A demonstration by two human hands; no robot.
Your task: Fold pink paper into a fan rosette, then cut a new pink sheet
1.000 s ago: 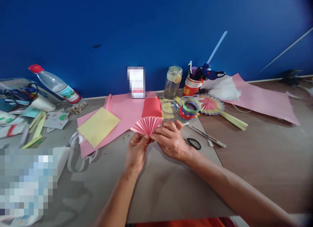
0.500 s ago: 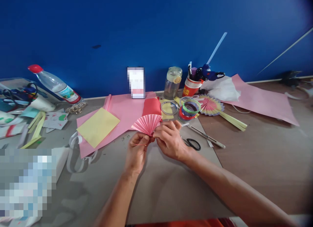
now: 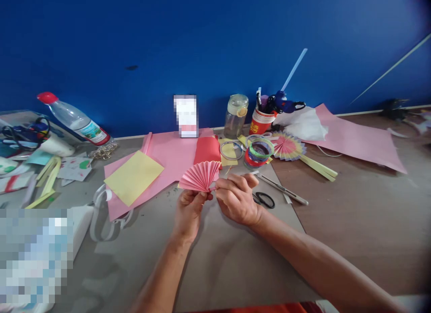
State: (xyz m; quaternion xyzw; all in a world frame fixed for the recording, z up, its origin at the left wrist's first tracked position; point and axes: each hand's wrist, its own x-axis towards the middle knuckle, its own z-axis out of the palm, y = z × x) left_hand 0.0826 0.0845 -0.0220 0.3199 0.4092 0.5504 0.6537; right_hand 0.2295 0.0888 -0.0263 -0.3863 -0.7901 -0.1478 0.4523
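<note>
Since the fan (image 3: pixel 199 176) seems light and easily crushed, its folded bottom is pinched by the left hand (image 3: pixel 188 209) and right hand (image 3: pixel 237 198), near the scissors (image 3: pixel 264 199).

Two paper fans (image 3: pixel 199 176) (image 3: pixel 285 146), one bottle (image 3: pixel 76 120), one jar (image 3: pixel 235 115).

I see a pink, pleated fan (image 3: pixel 200 177); the sheet (image 3: pixel 134 177) is yellow; the big sheet (image 3: pixel 168 153) pale pink; the paper (image 3: pixel 208 150) red; the rosette (image 3: pixel 288 145) pink-centred, then yellow, purple-rimmed; the cup (image 3: pixel 261 122) red; the bottle (image 3: pixel 76 120) red-capped; the wall (image 3: pixel 202 43) deep blue
</note>
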